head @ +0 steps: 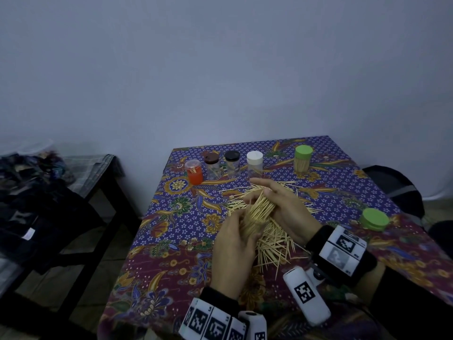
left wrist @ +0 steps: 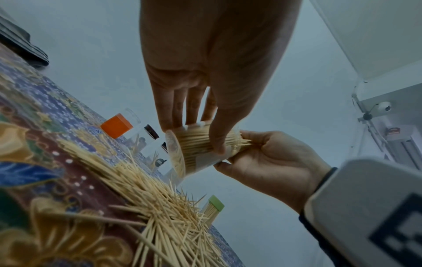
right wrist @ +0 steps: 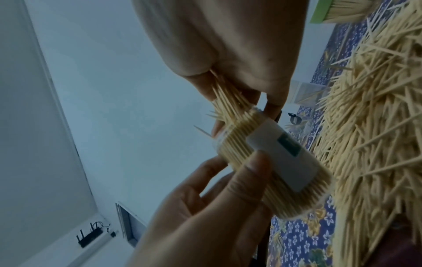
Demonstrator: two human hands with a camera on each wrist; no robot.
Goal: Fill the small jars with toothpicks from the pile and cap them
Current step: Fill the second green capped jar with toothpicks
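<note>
A clear jar (head: pixel 257 213) packed with toothpicks is held tilted above the toothpick pile (head: pixel 274 244) on the patterned tablecloth. My left hand (head: pixel 241 217) grips the jar's body, thumb over its white label (right wrist: pixel 280 159) and fingers round the far side (left wrist: pixel 194 150). My right hand (head: pixel 267 192) pinches a bundle of toothpicks (right wrist: pixel 228 103) that sticks out of the jar's open mouth (left wrist: pixel 239 140). A loose green lid (head: pixel 374 219) lies at the right of the table.
Along the table's far edge stand an orange jar (head: pixel 194 171), brown-capped (head: pixel 212 168), black-capped (head: pixel 232 165) and white-capped (head: pixel 255 165) jars, and a full green-capped jar (head: pixel 303 159). A dark side table with clothes (head: pixel 49 192) is at the left, a chair (head: pixel 397 187) at the right.
</note>
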